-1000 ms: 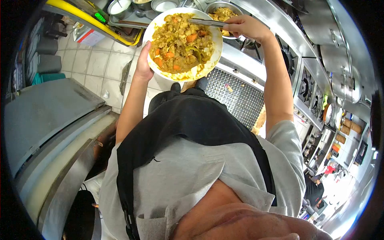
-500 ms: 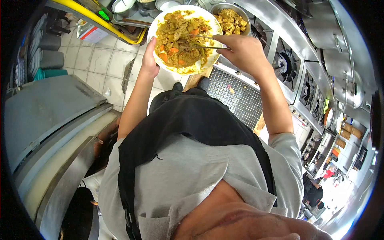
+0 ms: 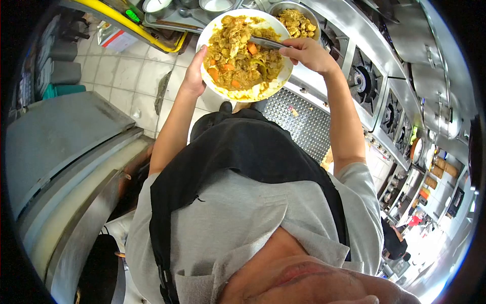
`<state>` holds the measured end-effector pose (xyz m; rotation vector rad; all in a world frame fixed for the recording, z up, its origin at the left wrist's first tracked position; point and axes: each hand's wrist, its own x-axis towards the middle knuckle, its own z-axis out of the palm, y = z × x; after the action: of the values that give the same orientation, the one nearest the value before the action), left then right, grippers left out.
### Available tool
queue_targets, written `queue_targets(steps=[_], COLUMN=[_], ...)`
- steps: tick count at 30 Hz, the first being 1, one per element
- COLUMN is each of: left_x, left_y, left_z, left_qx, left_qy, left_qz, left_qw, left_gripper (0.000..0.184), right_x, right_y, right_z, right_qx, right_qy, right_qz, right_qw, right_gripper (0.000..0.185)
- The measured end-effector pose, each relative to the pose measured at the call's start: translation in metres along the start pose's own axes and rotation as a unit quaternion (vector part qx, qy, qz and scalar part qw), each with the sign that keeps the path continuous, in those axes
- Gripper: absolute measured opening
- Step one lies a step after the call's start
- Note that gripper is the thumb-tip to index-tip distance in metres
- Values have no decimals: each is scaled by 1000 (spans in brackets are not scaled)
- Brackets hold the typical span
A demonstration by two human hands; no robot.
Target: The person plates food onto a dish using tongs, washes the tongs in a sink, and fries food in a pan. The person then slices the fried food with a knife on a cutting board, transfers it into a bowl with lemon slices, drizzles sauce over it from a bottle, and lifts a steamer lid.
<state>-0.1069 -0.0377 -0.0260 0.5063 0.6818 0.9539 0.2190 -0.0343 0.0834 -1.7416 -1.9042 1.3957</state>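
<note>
Head view: gripping white plate (image 3: 276, 24) of carrot curry (image 3: 235, 58) by the rim with left hand (image 3: 194, 77). Pinching metal tongs (image 3: 268, 43) over curry in right hand (image 3: 312, 54).

grey metal tray (image 3: 170, 19) beneath metal bowls (image 3: 162, 12) and a spoon (image 3: 184, 12)

Plate (image 3: 248, 12) of food (image 3: 233, 71) between two hands
Left hand (image 3: 194, 76) at the plate's left edge; tongs (image 3: 268, 42), in the right hand (image 3: 314, 54), crossing its right edge; metal bowl (image 3: 317, 31) beyond its far right edge; tray (image 3: 177, 19) beyond its far left.
</note>
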Motion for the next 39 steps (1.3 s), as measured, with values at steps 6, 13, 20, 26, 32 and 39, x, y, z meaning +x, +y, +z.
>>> queue_targets(steps=[6,13,20,26,32,39], left_x=[0,7,9,6,10,9], left_y=[-4,-8,-2,6,3,1], left_z=[4,2,-2,6,0,-4], left_qx=[-18,-53,-57,-44,-42,-48], left_qy=[9,28,53,56,70,66], left_qz=[22,35,52,51,61,57], left_qw=[1000,998,996,996,995,995], left_gripper=[59,59,59,59,61,60], right_x=[-35,-85,-80,-57,-70,-48], right_y=[-50,-70,-42,-33,-48,-43], right_z=[23,22,45,32,18,47], right_qx=[-262,-381,-372,-363,-317,-388], right_qy=[161,193,240,261,308,239], right_qz=[-55,-125,-86,-67,-87,-95], right_qw=[950,896,892,892,893,885], right_gripper=[32,38,40,38,34,39])
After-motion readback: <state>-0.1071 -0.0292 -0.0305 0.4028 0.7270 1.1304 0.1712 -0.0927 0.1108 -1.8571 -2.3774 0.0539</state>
